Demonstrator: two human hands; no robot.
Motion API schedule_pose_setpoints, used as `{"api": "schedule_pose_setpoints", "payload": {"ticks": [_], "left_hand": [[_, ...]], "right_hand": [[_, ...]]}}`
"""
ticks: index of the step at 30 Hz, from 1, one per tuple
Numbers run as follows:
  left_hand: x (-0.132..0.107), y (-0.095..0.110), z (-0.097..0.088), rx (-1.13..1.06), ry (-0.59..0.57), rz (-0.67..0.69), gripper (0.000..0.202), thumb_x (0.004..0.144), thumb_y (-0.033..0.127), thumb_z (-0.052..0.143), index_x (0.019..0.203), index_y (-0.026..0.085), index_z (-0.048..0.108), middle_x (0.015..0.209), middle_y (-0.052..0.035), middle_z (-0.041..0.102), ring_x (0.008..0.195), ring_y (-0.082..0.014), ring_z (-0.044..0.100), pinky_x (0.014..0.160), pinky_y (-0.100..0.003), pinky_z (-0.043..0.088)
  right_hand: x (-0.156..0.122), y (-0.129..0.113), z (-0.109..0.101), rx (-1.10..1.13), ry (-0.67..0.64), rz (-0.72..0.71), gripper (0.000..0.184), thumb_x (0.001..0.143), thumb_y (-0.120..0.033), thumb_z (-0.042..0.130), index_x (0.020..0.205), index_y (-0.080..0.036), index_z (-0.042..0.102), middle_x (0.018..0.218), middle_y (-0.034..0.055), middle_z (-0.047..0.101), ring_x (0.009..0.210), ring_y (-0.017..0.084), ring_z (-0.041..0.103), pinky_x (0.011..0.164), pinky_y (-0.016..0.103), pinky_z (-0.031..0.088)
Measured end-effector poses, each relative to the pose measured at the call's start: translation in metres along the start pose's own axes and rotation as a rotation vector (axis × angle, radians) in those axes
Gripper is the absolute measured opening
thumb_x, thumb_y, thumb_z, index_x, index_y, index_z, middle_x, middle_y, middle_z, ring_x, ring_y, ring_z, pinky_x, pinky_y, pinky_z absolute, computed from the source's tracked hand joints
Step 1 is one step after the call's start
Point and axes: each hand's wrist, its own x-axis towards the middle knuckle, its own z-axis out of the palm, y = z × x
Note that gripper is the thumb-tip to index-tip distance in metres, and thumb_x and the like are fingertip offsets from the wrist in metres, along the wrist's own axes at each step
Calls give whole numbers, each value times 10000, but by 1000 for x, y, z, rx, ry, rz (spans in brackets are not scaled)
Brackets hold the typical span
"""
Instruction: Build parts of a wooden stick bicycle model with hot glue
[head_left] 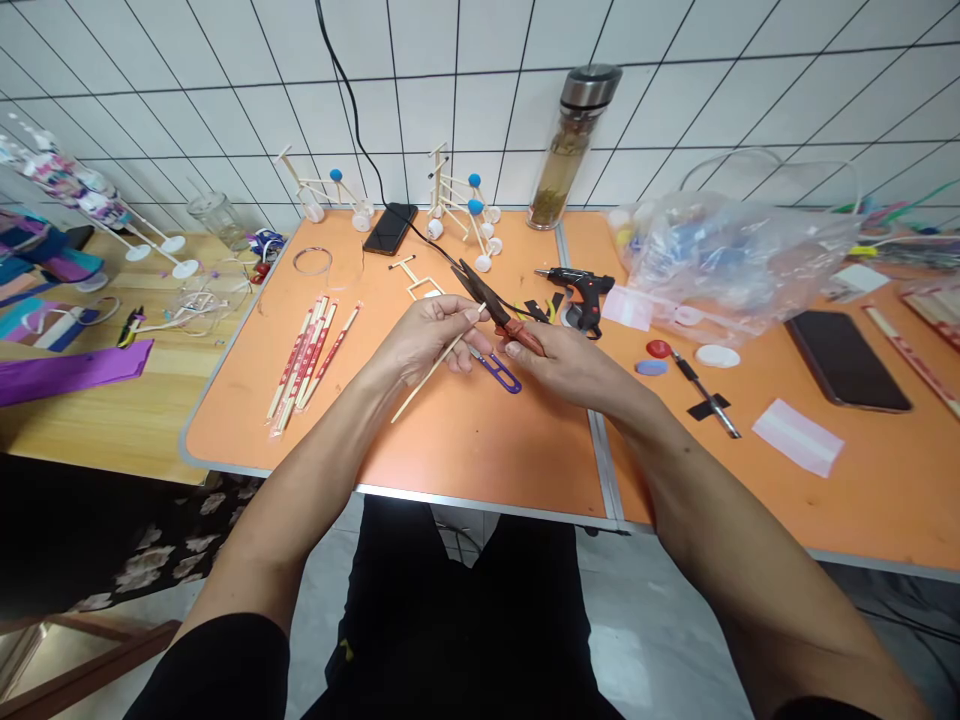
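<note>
While pale wooden chopsticks in red-printed clear sleeves point(313, 350) lie at left, unused, a white-wheeled wooden-stick model with a blue ball point(322, 188) stands behind, apparently finished. Next, a small flat pale-wood frame point(425, 284) rests on the orange table point(487, 450), seemingly part-built. Left hand point(437, 338): thumb and fingers pinch a thin pale wooden stick point(429, 377); no cut discernible. Beyond stands similar stickwork with two blue balls point(474, 207). Right hand point(559, 358): fingers wrapped round a dark-bladed metal tool with reddish handles point(491, 303); blade contact unclear. Black glue gun point(589, 290) lies farther right, unheld.
</note>
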Motion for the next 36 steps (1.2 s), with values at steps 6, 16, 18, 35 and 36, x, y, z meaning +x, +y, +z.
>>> {"api": "schedule_pose_setpoints", "payload": {"ticks": [6,16,18,35,36], "left_hand": [[-1,3,1,23,22,-39,335,895,383,956,961,121,757,716,-86,820,422,-118,662,417,-185,448],[2,-1,-2,29,19,-5,336,873,375,966,912,105,770,678,-92,794,375,-98,585,374,-201,353],[1,0,-1,32,22,-1,308,890,358,947,901,105,770,667,-84,786,366,-87,562,370,-198,336],[6,0,-5,18,95,57,262,926,322,892,884,127,723,664,-71,785,334,-52,471,365,-191,264],[7,1,-6,3,123,65,268,930,337,894,900,137,718,678,-65,792,346,-57,497,377,-191,300]], "right_hand": [[-1,-4,0,11,28,-26,263,1072,-443,532,972,-232,653,974,74,785,890,265,685,765,354,436],[6,7,9,54,17,5,308,1053,-512,549,1061,-224,658,1062,105,748,972,295,672,862,399,460],[8,8,12,52,12,10,320,1047,-533,542,997,-228,624,953,76,691,895,270,627,825,388,440],[8,-1,11,-20,196,91,281,1025,-470,607,858,-256,535,817,33,630,754,219,536,711,365,340],[5,-3,5,-42,220,104,268,1026,-465,620,876,-255,548,838,44,652,770,228,554,716,368,340]]}}
